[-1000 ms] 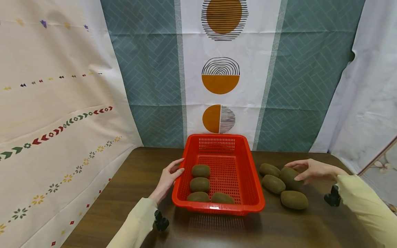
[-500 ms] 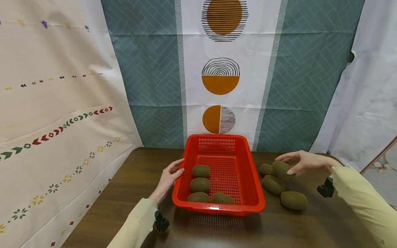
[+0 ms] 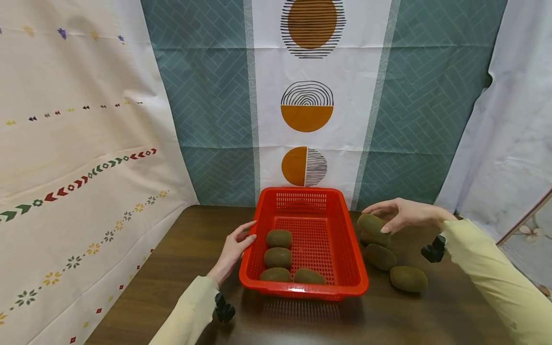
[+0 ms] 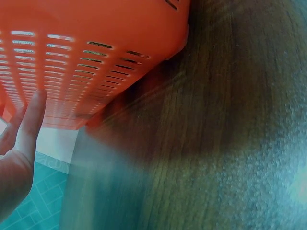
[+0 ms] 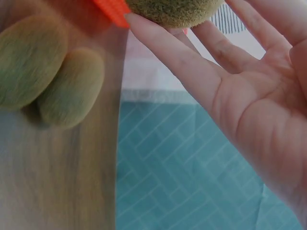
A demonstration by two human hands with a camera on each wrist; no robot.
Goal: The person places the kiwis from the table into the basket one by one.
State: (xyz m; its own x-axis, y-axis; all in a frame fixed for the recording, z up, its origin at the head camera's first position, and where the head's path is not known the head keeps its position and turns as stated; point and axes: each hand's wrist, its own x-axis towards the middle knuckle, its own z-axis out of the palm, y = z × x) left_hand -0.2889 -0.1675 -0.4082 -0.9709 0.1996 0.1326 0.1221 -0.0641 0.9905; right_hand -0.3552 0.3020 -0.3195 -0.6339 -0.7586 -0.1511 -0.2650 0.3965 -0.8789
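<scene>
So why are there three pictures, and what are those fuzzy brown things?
A person wears three cameras: one on the head, one on each wrist. The big picture looks down from the head at a table. The fuzzy things are kiwis. Four lie in the red basket and three on the table beside it. The right hand holds one more kiwi in its fingertips, lifted above the others; that wrist's picture shows it close up. The left hand rests against the basket's side, which fills the other wrist picture in orange.
</scene>
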